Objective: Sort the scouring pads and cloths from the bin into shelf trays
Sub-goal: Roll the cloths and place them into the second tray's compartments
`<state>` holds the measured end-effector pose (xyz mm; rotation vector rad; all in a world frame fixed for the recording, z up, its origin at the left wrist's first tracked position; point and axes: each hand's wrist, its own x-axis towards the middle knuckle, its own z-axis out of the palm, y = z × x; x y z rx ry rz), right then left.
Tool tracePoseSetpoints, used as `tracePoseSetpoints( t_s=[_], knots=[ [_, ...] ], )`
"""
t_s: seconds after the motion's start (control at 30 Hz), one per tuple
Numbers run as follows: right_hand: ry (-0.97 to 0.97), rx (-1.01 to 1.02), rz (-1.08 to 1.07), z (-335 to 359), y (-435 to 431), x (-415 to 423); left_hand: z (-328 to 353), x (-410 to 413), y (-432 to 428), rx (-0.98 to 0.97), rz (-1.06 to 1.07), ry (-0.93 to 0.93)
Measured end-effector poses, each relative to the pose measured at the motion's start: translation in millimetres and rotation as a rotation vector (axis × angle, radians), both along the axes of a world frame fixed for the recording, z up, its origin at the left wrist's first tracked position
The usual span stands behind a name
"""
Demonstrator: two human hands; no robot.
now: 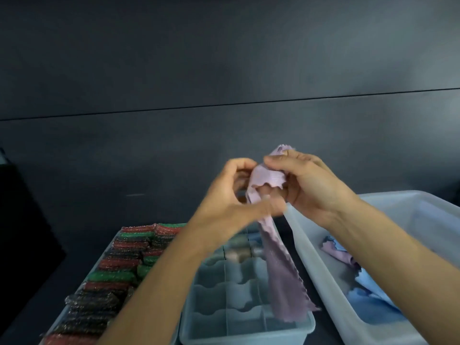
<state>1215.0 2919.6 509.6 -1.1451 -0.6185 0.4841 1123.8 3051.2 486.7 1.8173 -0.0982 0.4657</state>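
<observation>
Lilac microfibre, a thin cloth with pinked zigzag edges [271, 179], is bunched at its top between the person's two hands, held up in the air in front of a dark grey panelled wall [224, 70]. The left hand [231, 195] has its fingers curled in around the near side of the bunched part, with the thumb stretched across below it, though it is blurred. The right hand [306, 185] pinches the top of the cloth from the other side, a frilled corner poking up above its fingers. The rest of the cloth hangs down in a long, narrow tail, its lower end dangling over the near right corner of a pale blue-grey plastic tray split into compartments by wavy dividers [249, 332]. A few rolled cloths [241, 252] sit in that tray's far compartments, too blurred for me to count. Just to its left, a pale tray [107, 250] is packed with rows of glittery red, green and dark scouring pads [117, 265]. On the right stands a large translucent white plastic bin [321, 265], and inside it lie crumpled light blue cloths [371, 295] and another lilac cloth [336, 252] near the far end.
</observation>
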Motion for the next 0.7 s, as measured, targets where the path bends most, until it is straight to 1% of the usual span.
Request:
tracePoseSetpoints(
  t_s=[0.03, 0.07, 0.13, 0.17, 0.23, 0.27, 0.33, 0.37, 0.4, 0.47, 0.5, 0.53, 0.6, 0.67, 0.7],
  knots=[
    [0.008, 0.000, 0.020, -2, 0, 0, -6, 0, -3, 0.031, -0.001, 0.008],
    [-0.004, -0.009, 0.043, -4, 0, -1, -9, 2, -3, 0.029, 0.052, -0.019],
    [-0.074, -0.042, 0.089, -4, -4, -4, -10, 7, 1, -0.071, 0.164, -0.098],
    [-0.139, -0.051, 0.068, -5, -6, -4, -10, 8, 5, -0.115, 0.199, -0.106],
    [-0.248, -0.009, -0.077, -8, -10, -3, -9, 10, 11, -0.159, 0.239, -0.074],
    [-0.253, 0.030, -0.154, -10, -12, 0, -9, 9, 14, -0.173, 0.237, -0.058],
    [-0.190, 0.067, -0.251, -18, -13, 7, -7, 7, 16, -0.215, 0.212, -0.037],
    [-0.149, 0.030, -0.258, -22, -13, 11, -5, 6, 16, -0.241, 0.191, -0.028],
    [-0.110, -0.037, -0.218, -26, -13, 13, -3, 5, 16, -0.256, 0.169, -0.016],
    [-0.037, -0.119, -0.027, -31, -9, 12, -2, 5, 16, -0.268, 0.129, 0.006],
    [0.000, -0.103, 0.043, -34, -7, 11, -2, 4, 17, -0.275, 0.112, 0.017],
    [0.040, -0.058, 0.069, -35, -5, 12, -2, 5, 18, -0.280, 0.100, 0.024],
    [0.089, 0.031, 0.051, -33, -4, 12, -3, 5, 22, -0.272, 0.113, 0.026],
    [0.057, 0.056, -0.026, -30, -3, 11, -6, 5, 25, -0.180, 0.189, -0.005],
    [0.015, 0.051, -0.080, -29, -3, 10, -7, 6, 25, -0.109, 0.257, -0.057]
  ],
)
